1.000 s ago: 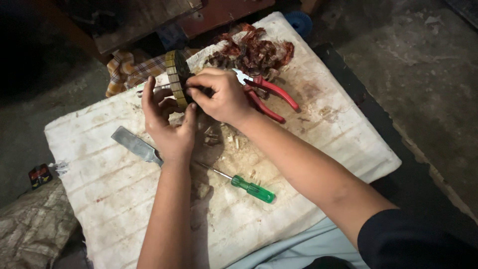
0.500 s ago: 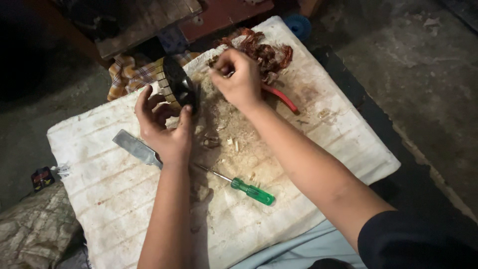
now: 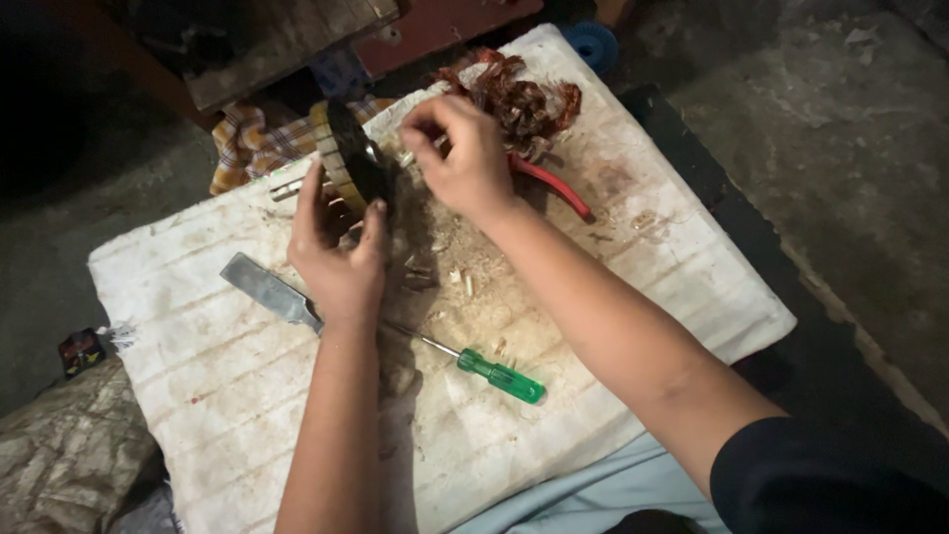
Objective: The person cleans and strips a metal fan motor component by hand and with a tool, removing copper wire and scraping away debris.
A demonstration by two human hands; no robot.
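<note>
Dirty white padded sheeting [image 3: 247,396] covers the counter, w/ dark concrete floor around it and a checked cloth [image 3: 247,148] at the far edge.

A dark ring-shaped motor core [image 3: 351,163] is held on edge near the sheet's far side by the left hand [image 3: 336,252]; its grip is wrapped around the core's lower rim, fingers to one side and thumb to the other. The right hand [image 3: 465,158] is set just beside the core's upper face, fingertips pressed together in a pinch; what is pinched can't be made out, prob. a small scrap or wire end.

Changes vs. 1 s ago: the red-handled pliers [image 3: 554,183] have been put down and now lie on the sheet under and behind the right wrist, beside the tangle of reddish copper wire [image 3: 519,99]. The core has been tipped further over, so more of its dark face is shown. It is judged that work has passed from tool pulling to bare-finger picking at the core.

Unmoved: flat chisel [image 3: 267,292] near the left wrist, green-handled screwdriver [image 3: 494,374] between the forearms, pale scraps [image 3: 460,277] scattered between.
</note>
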